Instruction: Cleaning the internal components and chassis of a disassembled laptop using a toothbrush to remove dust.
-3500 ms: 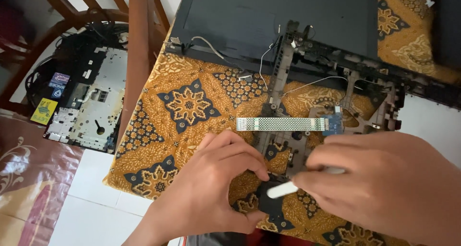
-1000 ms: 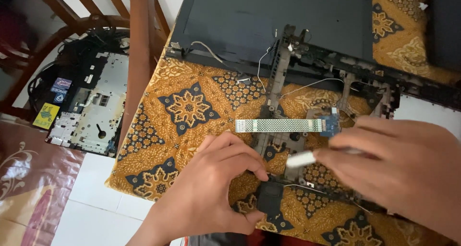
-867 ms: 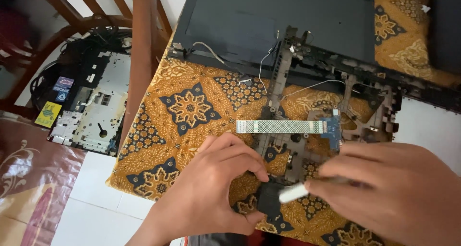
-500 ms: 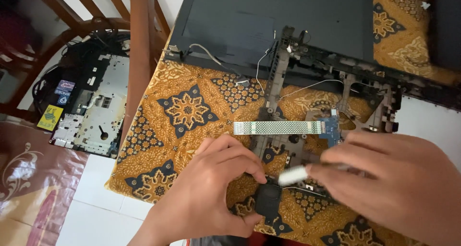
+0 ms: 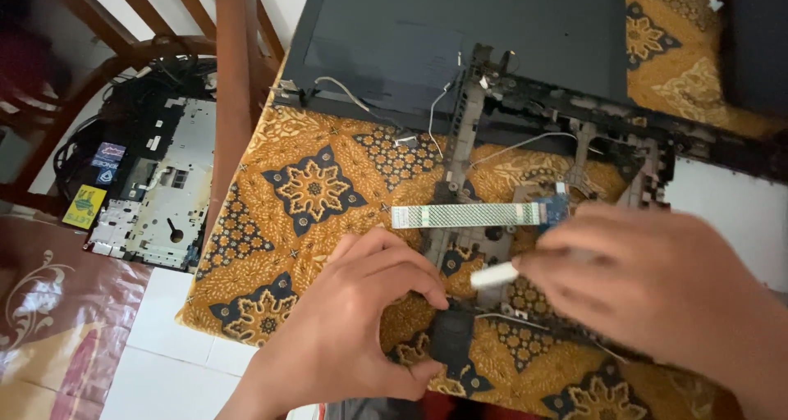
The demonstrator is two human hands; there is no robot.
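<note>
A stripped black laptop frame [image 5: 574, 133] with its dark screen lid [image 5: 460, 34] lies on an orange patterned cloth [image 5: 312, 190]. A flat whitish ribbon cable [image 5: 464, 216] with a small blue end piece lies across the frame. My left hand [image 5: 353, 321] rests on the cloth, its thumb and fingers pinching a small black part [image 5: 450, 338] of the frame. My right hand [image 5: 657, 293] is closed on a white-handled tool [image 5: 494, 275], whose end points left, just below the ribbon cable. The tool's tip is hidden by the hand.
Thin grey wires [image 5: 435, 108] trail from the lid over the frame. A wooden chair [image 5: 234, 84] stands left of the cloth. On the floor beyond it lies a removed laptop part [image 5: 152, 194] with circuit boards. A brown patterned mat [image 5: 49, 305] covers the lower left.
My right hand has shifted the white-handled tool up and down around the frame's middle. My left hand has stayed on the small black part. The ribbon cable has not moved.
</note>
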